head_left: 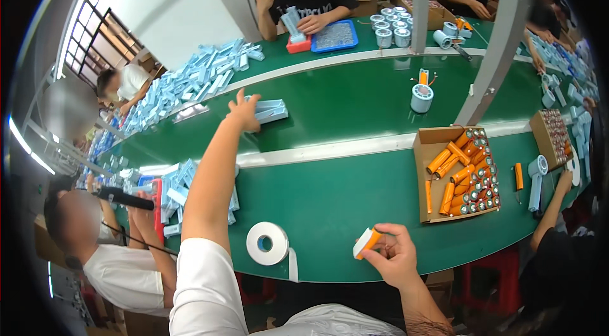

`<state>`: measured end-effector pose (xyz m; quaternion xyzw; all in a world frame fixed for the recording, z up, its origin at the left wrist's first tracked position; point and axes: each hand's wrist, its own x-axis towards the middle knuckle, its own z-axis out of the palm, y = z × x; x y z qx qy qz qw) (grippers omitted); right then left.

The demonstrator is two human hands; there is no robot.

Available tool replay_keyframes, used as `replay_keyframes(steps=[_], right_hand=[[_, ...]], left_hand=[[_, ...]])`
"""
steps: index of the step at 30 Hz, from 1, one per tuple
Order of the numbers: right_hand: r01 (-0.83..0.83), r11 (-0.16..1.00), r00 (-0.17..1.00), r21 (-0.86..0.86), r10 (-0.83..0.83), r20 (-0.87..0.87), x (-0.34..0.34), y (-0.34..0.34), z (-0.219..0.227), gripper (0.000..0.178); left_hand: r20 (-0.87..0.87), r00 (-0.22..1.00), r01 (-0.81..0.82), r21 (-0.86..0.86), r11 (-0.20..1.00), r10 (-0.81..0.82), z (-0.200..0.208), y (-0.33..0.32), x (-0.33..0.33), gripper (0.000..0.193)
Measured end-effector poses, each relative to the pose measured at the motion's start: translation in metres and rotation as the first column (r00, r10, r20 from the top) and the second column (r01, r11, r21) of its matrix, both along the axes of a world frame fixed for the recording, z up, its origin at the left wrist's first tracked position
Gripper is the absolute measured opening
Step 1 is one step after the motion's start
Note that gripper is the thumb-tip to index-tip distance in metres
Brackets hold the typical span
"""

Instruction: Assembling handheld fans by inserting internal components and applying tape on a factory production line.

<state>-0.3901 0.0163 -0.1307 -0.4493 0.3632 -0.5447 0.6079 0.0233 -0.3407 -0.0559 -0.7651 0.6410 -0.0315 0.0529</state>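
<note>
My left hand point(245, 114) is stretched far out over the green belt, its fingers spread and nothing gripped. Beside its fingertips lie light-blue plastic housings point(273, 111); whether the hand touches them I cannot tell. Close to the bench's front edge, my right hand point(396, 256) pinches an orange cylindrical battery point(369, 244) between thumb and fingers. A white strip covers the battery's left side. Left of it, a roll of white tape point(267, 243) lies flat, its loose end hanging toward the bench edge.
An open carton point(424, 209) of orange batteries stands on the right. A white-and-blue round part point(422, 98) sits on the belt. Light-blue housings form a pile point(196, 76) beyond the belt. Grey metal posts point(498, 38) rise at the right. Co-workers sit opposite and on both sides.
</note>
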Motion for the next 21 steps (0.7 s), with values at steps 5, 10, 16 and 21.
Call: replay_keyframes(steps=[5, 10, 16, 21], right_hand=[[0.011, 1.000, 0.998, -0.014, -0.010, 0.060, 0.001, -0.003, -0.002, 0.060], [0.010, 1.000, 0.997, -0.017, -0.009, 0.078, 0.000, 0.000, -0.003, 0.061], [0.057, 0.998, 0.987, -0.008, -0.056, 0.150, 0.004, -0.003, -0.001, 0.063], [0.134, 0.988, 0.962, 0.079, -0.148, 0.228, -0.002, -0.003, 0.007, 0.065]], left_hand=[[-0.217, 0.971, 0.145, 0.195, 0.970, -0.101, 0.000, -0.023, 0.022, 0.100], [-0.273, 0.892, 0.412, 0.158, 0.898, -0.361, 0.015, 0.038, -0.002, 0.095], [-0.270, 0.765, 0.641, 0.240, 0.729, -0.584, 0.040, 0.183, -0.094, 0.087], [-0.254, 0.775, 0.632, 0.288, 0.719, -0.579, 0.039, 0.259, -0.132, 0.081]])
